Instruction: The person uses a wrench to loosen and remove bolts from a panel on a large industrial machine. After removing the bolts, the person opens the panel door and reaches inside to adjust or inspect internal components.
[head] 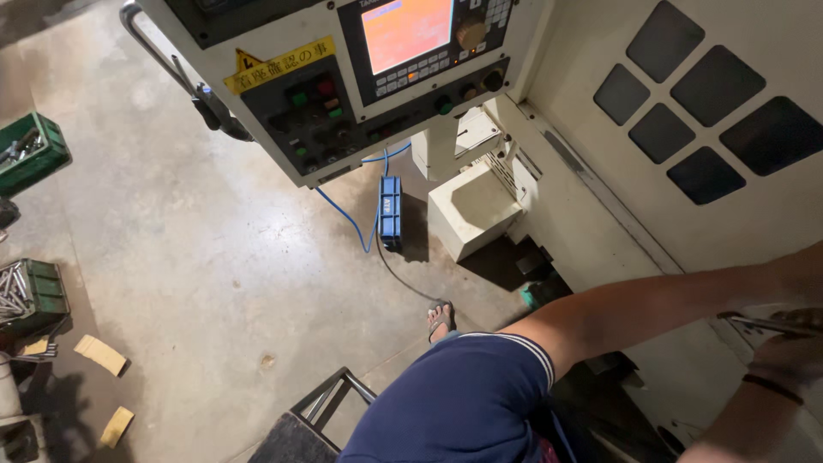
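Observation:
My right hand (793, 356), with a dark band at the wrist, is at the lower right edge, curled on a thin flat metal piece (754, 323) that points left. My left arm runs from a navy striped sleeve (480, 394) across to the right edge. Only the heel of my left hand (810, 270) shows there, just above the metal piece; its fingers are out of frame. Both hands are by the cream machine body (600, 214).
A control panel with an orange screen (407, 30) and buttons hangs over the concrete floor. A blue box (390, 206) lies on its cable below. Green crates of metal parts (30, 296) stand at the left. A sandalled foot (441, 317) and a dark metal stool frame (330, 403) are near me.

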